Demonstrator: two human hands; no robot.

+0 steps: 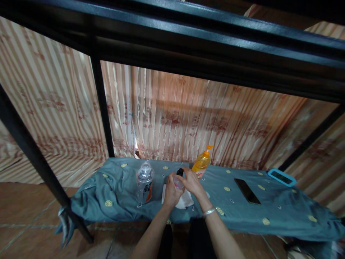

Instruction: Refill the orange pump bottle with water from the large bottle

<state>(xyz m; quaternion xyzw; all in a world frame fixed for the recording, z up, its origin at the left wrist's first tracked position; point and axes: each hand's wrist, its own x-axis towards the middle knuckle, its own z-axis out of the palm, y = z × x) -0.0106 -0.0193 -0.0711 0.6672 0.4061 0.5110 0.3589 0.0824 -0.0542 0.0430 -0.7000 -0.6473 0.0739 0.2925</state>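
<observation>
The bottle cap (180,172) is black, the cloth (234,212) teal (yellow motifs), the curtain (167,133) brown-striped.

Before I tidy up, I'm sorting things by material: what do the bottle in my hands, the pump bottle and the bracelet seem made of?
Held bottle: clear, probably hard plastic, since light shows through; it is partly covered, so glass stays possible.
Pump bottle: likely smooth plastic, judging by its translucent yellow look and opaque orange top.
Bracelet: perhaps polished metal, from its silvery gleam.
</observation>
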